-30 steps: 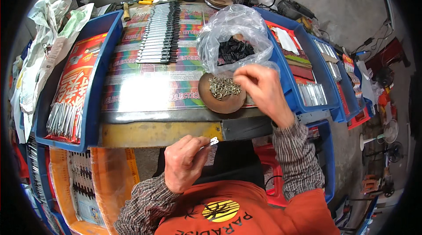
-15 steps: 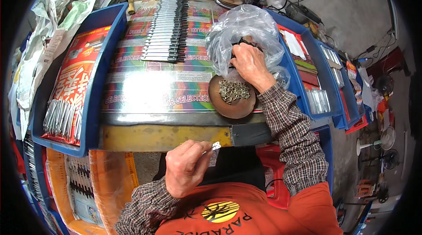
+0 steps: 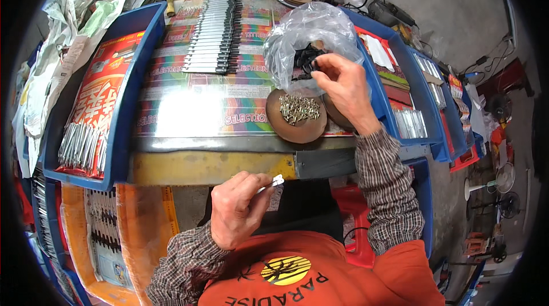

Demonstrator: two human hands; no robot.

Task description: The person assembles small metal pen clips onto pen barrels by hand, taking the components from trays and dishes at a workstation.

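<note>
My left hand (image 3: 237, 209) is closed in front of the table edge, pinching a thin metal strip (image 3: 277, 181) whose rounded silvery end sticks out past the fingertips. My right hand (image 3: 347, 88) is at the mouth of a clear plastic bag (image 3: 280, 48), with thumb and forefinger pinched on what looks like a small black part. More black parts (image 3: 304, 57) lie in the bag. Just below it stands a round brown dish (image 3: 294, 133) holding a heap of small brass-coloured pins or rivets (image 3: 298, 108).
A row of metal strips with black ends (image 3: 209, 40) lies on the patterned table cover. Blue trays (image 3: 117, 134) with metal strips flank it on the left and right. A second brown dish (image 3: 337, 112) sits partly under my right arm. An orange-lined crate (image 3: 146, 220) stands below left.
My right hand has drawn back out of the plastic bag, toward the right, uncovering the black parts. The left hand keeps the metal strip, with its end turned slightly.
</note>
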